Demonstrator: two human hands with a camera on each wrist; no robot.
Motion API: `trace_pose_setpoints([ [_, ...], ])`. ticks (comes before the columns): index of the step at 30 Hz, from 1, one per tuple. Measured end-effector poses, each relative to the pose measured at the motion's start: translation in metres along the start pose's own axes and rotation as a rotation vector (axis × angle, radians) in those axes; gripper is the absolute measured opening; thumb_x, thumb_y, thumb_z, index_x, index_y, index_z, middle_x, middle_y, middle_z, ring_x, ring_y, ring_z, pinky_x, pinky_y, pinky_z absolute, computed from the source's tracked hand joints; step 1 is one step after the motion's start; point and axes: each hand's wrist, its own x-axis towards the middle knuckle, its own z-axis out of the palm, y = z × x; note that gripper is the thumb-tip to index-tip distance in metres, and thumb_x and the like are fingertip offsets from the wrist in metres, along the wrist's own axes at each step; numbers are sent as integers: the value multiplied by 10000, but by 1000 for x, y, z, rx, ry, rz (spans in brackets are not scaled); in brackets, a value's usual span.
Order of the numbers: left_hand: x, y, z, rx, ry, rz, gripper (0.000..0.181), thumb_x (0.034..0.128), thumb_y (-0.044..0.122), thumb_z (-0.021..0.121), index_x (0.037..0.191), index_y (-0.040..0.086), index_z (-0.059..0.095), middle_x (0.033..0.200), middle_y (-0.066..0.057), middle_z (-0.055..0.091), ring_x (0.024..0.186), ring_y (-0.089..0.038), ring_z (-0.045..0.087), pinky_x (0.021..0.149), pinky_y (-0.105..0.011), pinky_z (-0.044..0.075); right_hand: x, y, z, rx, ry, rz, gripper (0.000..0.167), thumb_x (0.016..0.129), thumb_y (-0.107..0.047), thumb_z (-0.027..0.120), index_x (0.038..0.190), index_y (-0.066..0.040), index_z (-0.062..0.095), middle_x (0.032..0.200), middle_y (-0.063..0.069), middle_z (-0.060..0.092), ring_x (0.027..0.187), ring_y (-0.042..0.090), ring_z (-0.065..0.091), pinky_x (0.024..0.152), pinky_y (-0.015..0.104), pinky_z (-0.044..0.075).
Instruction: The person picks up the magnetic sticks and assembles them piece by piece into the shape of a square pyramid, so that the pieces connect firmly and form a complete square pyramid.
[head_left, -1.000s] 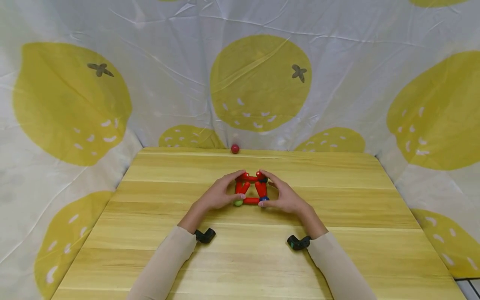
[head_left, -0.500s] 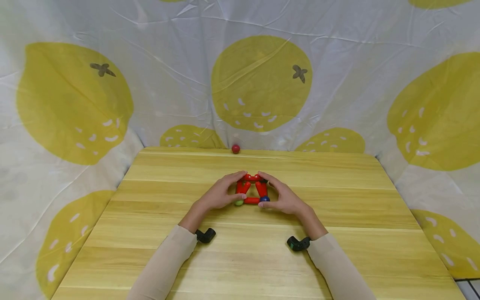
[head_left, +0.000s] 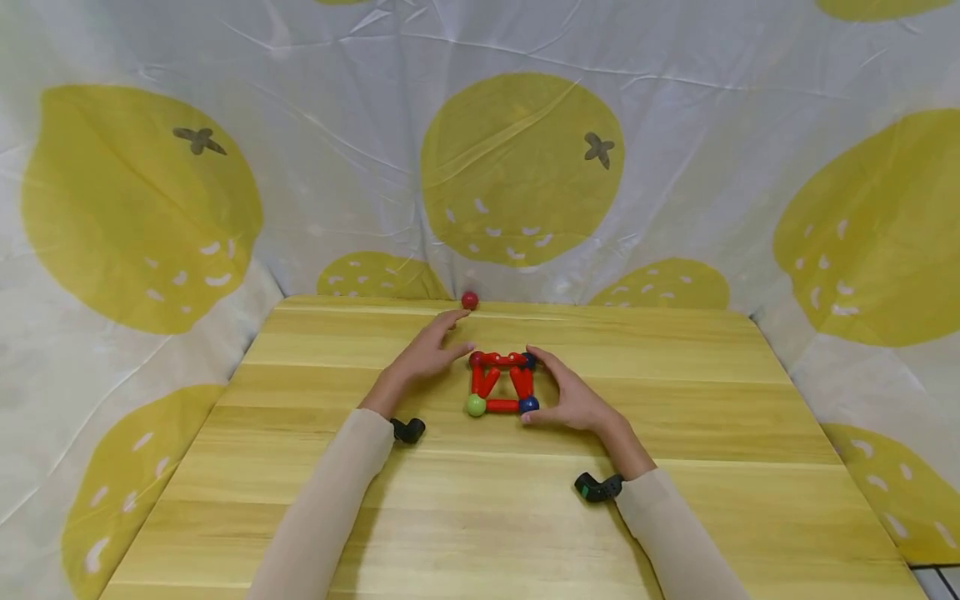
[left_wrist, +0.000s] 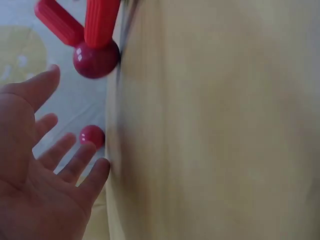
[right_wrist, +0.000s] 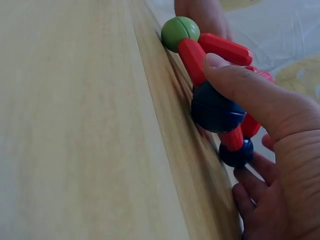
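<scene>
A square of red magnetic rods joined by balls sits on the table, with more red rods slanting up from its corners. Its corners are a green ball, two dark blue balls and a dark red ball. My right hand grips the right side, thumb on the near blue ball and fingertips at the far one. Left of the structure, my left hand reaches forward with fingers spread, holding nothing. Just beyond its fingertips lies a loose red ball.
The wooden table runs back to a hanging cloth printed with lemons. The loose ball lies at the table's far edge, by the cloth. A black wrist camera sticks out from the right wrist.
My left hand has let go of the structure's left side and moved forward toward the loose red ball. The two slanted rods at the back now meet or nearly meet. My right hand stays.
</scene>
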Motion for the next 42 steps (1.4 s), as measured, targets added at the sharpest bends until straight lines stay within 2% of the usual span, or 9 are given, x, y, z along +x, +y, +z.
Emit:
trace_pose_setpoints([
  [6, 30, -6, -5, 116, 33, 34, 773, 1011, 275, 669, 1647, 154, 248, 1714, -137, 152, 1579, -359, 196, 1260, -566, 246, 2, 1, 0, 9, 16, 0, 1177, 722, -481, 932, 1647, -256, 238, 1695, 27, 270, 1571, 303, 248, 1262, 597, 206],
  [10, 44, -9, -1, 234, 27, 4, 777, 1003, 267, 651, 1654, 175, 239, 1741, -99, 83, 1593, -392, 109, 1255, -601, 230, 0, 1, 2, 27, 26, -1, 1151, 727, -455, 936, 1639, -264, 260, 1685, 35, 294, 1565, 314, 263, 1255, 614, 209],
  [14, 52, -10, 3, 350, -7, -40, 755, 982, 257, 606, 1647, 148, 264, 1743, -120, 73, 1582, -450, 102, 1257, -621, 204, -1, 2, 3, 40, 26, -14, 1132, 737, -436, 934, 1636, -248, 272, 1677, 43, 310, 1562, 325, 268, 1249, 631, 207],
  [18, 55, -7, 5, 381, -3, -50, 697, 975, 223, 590, 1618, 120, 342, 1717, -146, 193, 1571, -441, 172, 1274, -571, 202, -2, 0, 4, 44, 31, -21, 1143, 732, -440, 936, 1639, -243, 268, 1675, 31, 312, 1562, 310, 271, 1256, 612, 209],
  [21, 55, -5, 5, 369, 36, -51, 602, 1003, 194, 606, 1570, 100, 428, 1641, -168, 337, 1514, -417, 314, 1251, -529, 289, -1, 1, 3, 38, 31, -23, 1152, 732, -438, 937, 1641, -236, 260, 1676, 31, 309, 1562, 306, 271, 1257, 605, 212],
  [25, 51, -5, 5, 325, 95, -58, 396, 1033, 138, 612, 1419, 59, 572, 1410, -179, 520, 1308, -378, 516, 1141, -487, 437, 0, 1, 3, 31, 21, -17, 1160, 733, -444, 935, 1645, -233, 249, 1683, 40, 295, 1567, 310, 260, 1258, 607, 210],
  [29, 39, -5, 4, 284, 128, -45, 265, 1033, 110, 617, 1281, 23, 647, 1268, -180, 599, 1190, -359, 578, 1075, -472, 481, -1, 2, 3, 35, 21, -13, 1159, 728, -442, 938, 1643, -243, 254, 1682, 46, 298, 1566, 312, 261, 1259, 605, 209],
  [36, 15, -3, 0, 138, 169, -89, 442, 1031, 274, 650, 1418, 65, 605, 1382, -157, 632, 1261, -321, 601, 1097, -462, 492, -2, 1, 3, 38, 23, -12, 1144, 731, -448, 934, 1638, -242, 267, 1674, 47, 317, 1558, 319, 281, 1254, 611, 216],
  [42, -2, 8, 0, -48, 216, -21, 464, 983, 283, 711, 1404, 102, 638, 1264, -128, 677, 1154, -266, 689, 1014, -379, 568, -1, 1, 2, 35, 23, -11, 1140, 736, -441, 931, 1637, -223, 269, 1671, 52, 322, 1556, 318, 286, 1254, 607, 220],
])
